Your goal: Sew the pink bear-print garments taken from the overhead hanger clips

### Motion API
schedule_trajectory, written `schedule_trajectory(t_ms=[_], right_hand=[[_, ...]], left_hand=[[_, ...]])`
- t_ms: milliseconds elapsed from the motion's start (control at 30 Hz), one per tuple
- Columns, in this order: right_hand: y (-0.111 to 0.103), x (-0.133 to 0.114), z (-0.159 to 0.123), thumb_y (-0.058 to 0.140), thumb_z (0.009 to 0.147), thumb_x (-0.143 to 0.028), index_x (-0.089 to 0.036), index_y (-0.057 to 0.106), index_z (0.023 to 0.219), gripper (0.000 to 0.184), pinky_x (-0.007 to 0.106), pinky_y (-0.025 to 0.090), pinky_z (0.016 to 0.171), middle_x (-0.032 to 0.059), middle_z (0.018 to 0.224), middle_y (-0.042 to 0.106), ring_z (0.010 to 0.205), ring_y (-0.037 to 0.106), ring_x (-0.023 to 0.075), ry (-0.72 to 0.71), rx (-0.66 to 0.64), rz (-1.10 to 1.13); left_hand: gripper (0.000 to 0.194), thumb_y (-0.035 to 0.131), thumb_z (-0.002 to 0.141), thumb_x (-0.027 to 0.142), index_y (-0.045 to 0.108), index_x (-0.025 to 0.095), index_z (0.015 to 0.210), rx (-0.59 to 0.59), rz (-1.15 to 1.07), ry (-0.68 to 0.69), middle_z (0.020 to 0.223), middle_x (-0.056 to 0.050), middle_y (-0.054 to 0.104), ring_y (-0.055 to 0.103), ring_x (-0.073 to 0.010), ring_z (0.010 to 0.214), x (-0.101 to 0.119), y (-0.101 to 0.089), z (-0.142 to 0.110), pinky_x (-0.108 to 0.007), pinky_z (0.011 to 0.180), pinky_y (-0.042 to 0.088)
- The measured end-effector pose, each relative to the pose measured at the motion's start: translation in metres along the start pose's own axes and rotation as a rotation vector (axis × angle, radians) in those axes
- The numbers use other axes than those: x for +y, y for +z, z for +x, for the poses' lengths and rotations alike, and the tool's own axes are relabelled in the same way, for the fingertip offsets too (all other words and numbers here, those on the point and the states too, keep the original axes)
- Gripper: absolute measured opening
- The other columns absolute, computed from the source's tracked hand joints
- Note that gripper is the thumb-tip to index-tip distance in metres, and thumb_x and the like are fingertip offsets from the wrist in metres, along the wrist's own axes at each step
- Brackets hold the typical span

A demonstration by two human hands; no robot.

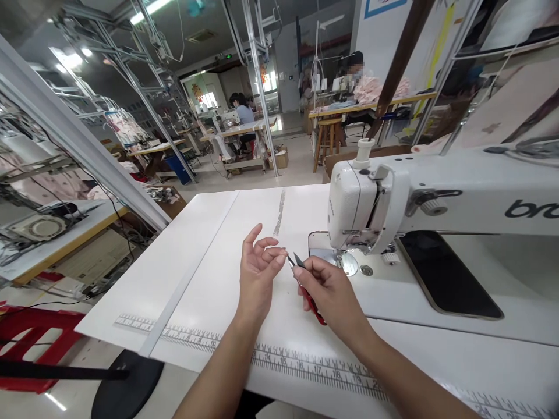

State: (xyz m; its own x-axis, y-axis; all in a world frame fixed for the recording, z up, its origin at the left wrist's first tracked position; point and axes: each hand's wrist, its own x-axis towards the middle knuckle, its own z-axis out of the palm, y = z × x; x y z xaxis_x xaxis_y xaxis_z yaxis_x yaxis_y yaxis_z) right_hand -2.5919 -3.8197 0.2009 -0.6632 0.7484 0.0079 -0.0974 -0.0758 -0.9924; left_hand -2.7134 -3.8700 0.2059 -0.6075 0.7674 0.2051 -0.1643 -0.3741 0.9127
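Observation:
My right hand (329, 288) is closed round red-handled thread snips (305, 285), whose two dark blades point left and stand apart. My left hand (258, 270) hovers just left of the blades, palm turned toward them, thumb up and fingers curled inward, their tips near the blade points. I cannot make out anything between those fingers. Both hands are above the white sewing table (205, 262), just left of the needle area (345, 259) of a white sewing machine (437, 195).
A printed ruler (279, 358) runs along the table's near edge. A dark phone (441, 273) lies on the machine bed. Metal racks stand at left, a red stool (30, 337) low left. People sit at other sewing tables farther back.

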Motion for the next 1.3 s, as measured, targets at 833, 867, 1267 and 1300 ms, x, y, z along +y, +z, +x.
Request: schedule_trajectory(t_ms=[833, 867, 1267, 1300], right_hand=[[0.0004, 0.0001, 0.0000, 0.056, 0.082, -0.046, -0.019, 0.042, 0.061, 0.037, 0.016, 0.031, 0.031, -0.0055, 0.051, 0.051, 0.037, 0.047, 0.0074, 0.026, 0.010, 0.026], [0.0004, 0.0004, 0.0003, 0.056, 0.082, -0.047, -0.019, 0.043, 0.062, 0.037, 0.016, 0.032, 0.032, -0.0054, 0.052, 0.052, 0.037, 0.047, 0.0075, 0.032, 0.005, 0.040], [-0.0001, 0.0024, -0.0024, 0.052, 0.085, -0.048, -0.020, 0.044, 0.064, 0.035, 0.017, 0.033, 0.037, -0.0065, 0.048, 0.047, 0.038, 0.043, 0.0068, -0.057, 0.012, -0.037], [-0.0005, 0.0023, -0.0022, 0.052, 0.085, -0.047, -0.020, 0.044, 0.065, 0.035, 0.017, 0.032, 0.037, -0.0068, 0.048, 0.046, 0.037, 0.041, 0.0064, -0.056, 0.010, -0.042]], left_hand=[[0.059, 0.067, 0.075, 0.013, 0.043, 0.032, 0.125, -0.029, 0.151, 0.194, 0.091, 0.001, 0.055, 0.059, -0.0087, 0.083, -0.0035, 0.0001, -0.0032, -0.026, 0.087, 0.047], [0.059, 0.067, 0.075, 0.013, 0.043, 0.033, 0.126, -0.025, 0.170, 0.209, 0.092, 0.001, 0.055, 0.059, -0.0089, 0.083, -0.0033, 0.0003, -0.0037, -0.026, 0.088, 0.047], [0.070, 0.065, 0.077, 0.015, 0.032, 0.040, 0.134, -0.013, 0.346, 0.302, 0.095, 0.002, 0.054, 0.059, -0.0084, 0.083, -0.0017, -0.0012, -0.0049, -0.030, 0.096, 0.041], [0.070, 0.065, 0.078, 0.015, 0.031, 0.041, 0.134, -0.019, 0.345, 0.297, 0.096, 0.003, 0.054, 0.058, -0.0080, 0.083, -0.0019, -0.0016, -0.0048, -0.029, 0.096, 0.041]])
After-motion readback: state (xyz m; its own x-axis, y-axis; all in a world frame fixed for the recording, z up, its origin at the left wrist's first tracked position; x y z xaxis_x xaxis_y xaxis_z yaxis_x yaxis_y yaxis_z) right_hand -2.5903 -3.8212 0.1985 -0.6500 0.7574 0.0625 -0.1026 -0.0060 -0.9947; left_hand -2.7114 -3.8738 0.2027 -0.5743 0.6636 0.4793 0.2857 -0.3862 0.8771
